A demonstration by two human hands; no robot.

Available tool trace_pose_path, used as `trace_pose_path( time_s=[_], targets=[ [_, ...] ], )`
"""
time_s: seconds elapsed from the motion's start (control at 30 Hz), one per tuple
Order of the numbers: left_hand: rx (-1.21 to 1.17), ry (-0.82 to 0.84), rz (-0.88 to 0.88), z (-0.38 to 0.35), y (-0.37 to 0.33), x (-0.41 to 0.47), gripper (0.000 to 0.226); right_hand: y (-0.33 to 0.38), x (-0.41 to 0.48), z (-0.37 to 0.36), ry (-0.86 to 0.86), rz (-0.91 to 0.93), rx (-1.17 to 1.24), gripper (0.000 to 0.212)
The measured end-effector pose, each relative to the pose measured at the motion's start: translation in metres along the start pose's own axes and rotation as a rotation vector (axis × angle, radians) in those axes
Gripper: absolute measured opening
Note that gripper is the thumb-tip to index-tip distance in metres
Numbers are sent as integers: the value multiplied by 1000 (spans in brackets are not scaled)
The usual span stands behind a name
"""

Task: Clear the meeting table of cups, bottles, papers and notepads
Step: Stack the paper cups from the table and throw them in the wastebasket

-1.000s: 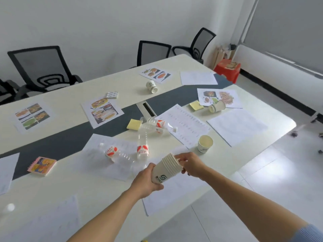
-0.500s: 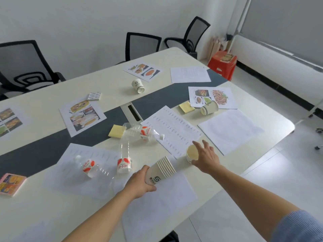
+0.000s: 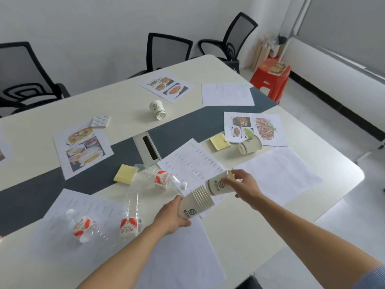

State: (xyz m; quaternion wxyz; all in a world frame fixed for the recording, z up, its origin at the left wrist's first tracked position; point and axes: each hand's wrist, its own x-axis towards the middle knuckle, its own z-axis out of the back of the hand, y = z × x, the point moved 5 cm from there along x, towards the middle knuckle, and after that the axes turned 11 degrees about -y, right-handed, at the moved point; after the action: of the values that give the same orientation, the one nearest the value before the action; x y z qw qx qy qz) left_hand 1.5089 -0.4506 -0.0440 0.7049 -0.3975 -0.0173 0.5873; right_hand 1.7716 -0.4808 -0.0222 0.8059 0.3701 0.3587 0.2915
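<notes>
My left hand [image 3: 169, 217] grips a stack of nested paper cups [image 3: 195, 203], tilted with its mouth up and to the right. My right hand [image 3: 245, 187] holds a single paper cup [image 3: 219, 184] by its rim, its base set at the mouth of the stack. Two more paper cups lie on their sides on the table: one [image 3: 157, 110] at the far middle, one [image 3: 250, 145] by the photo sheet at right. Three clear plastic bottles with red labels [image 3: 160, 178] [image 3: 132, 213] [image 3: 83, 227] lie among white papers [image 3: 193, 165].
Photo printouts [image 3: 83, 149] [image 3: 255, 128], yellow sticky-note pads [image 3: 124, 174] [image 3: 219, 141] and a small patterned pad [image 3: 100, 122] lie on the cream table [image 3: 235, 232]. Black chairs [image 3: 168, 51] line the far side. A red stool [image 3: 270, 78] stands at back right.
My right hand picked up the upright cup from the table and brought it to the mouth of the stack. The view has shifted slightly to the right.
</notes>
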Motion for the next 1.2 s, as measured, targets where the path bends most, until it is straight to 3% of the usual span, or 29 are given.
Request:
trace_pose_path(
  time_s=[0.1,0.5,0.57,0.73,0.83,1.0,1.2],
  targets=[
    [-30,-23,29,-4,-20,20,69,13,19,5,132,-11,79,37],
    [-34,-145,120,-46,-126,86,58,30,117,39,563,73,-177,54],
    [-44,-150,149,-56,-141,91,57,29,137,49,529,102,-197,54],
    [-110,-181,224,-67,-156,94,56,28,207,97,-97,234,-435,52],
    [-136,-215,283,-65,-151,91,56,21,236,100,-72,152,-527,65],
    [-123,-247,343,-51,-138,87,57,16,240,72,15,26,-369,46],
    [-121,-264,383,-25,-123,103,57,82,201,29,172,339,-198,30]
  ],
)
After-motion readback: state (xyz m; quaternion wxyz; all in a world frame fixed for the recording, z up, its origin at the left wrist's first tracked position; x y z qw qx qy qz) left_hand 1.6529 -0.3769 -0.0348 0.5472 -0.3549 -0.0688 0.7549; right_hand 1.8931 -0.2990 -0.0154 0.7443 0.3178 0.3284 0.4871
